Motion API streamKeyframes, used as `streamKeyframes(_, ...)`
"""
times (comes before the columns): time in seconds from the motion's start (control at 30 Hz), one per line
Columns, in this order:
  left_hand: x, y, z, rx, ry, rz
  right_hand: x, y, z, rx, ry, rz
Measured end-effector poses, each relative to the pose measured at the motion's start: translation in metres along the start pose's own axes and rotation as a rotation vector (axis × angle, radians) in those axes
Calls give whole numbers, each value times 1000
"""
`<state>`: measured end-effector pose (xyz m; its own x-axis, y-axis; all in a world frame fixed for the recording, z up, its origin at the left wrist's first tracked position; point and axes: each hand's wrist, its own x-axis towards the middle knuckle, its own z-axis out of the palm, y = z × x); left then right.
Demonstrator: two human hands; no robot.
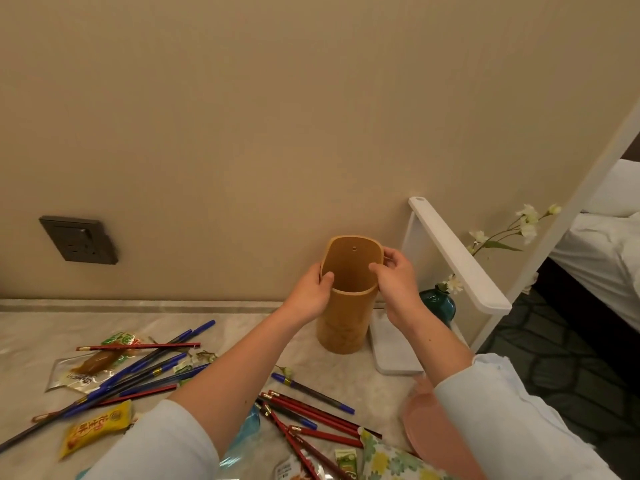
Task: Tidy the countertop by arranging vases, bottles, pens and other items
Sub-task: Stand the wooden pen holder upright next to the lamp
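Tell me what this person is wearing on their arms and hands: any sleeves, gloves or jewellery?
Both arms wear loose pale blue sleeves, the left sleeve and right sleeve ending near the elbow, leaving the forearms bare. The left hand and right hand are bare: no gloves, watch or bracelet shows.

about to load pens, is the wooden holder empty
Empty, as far as shows: the wooden holder stands upright, only bare inner wall visible; bottom hidden.
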<state>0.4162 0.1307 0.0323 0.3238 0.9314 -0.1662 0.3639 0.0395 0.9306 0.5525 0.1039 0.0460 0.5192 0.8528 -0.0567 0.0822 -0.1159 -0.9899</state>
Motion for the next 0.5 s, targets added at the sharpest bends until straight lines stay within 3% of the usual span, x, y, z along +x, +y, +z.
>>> streamKeyframes(0.23, -1, -3, 4, -27, -8, 28, -2, 2, 0, -17, 21, -41)
streamKeyframes(0.5, -22, -18, -10, -30, 28, -54, -35, 10, 7, -85, 27, -158)
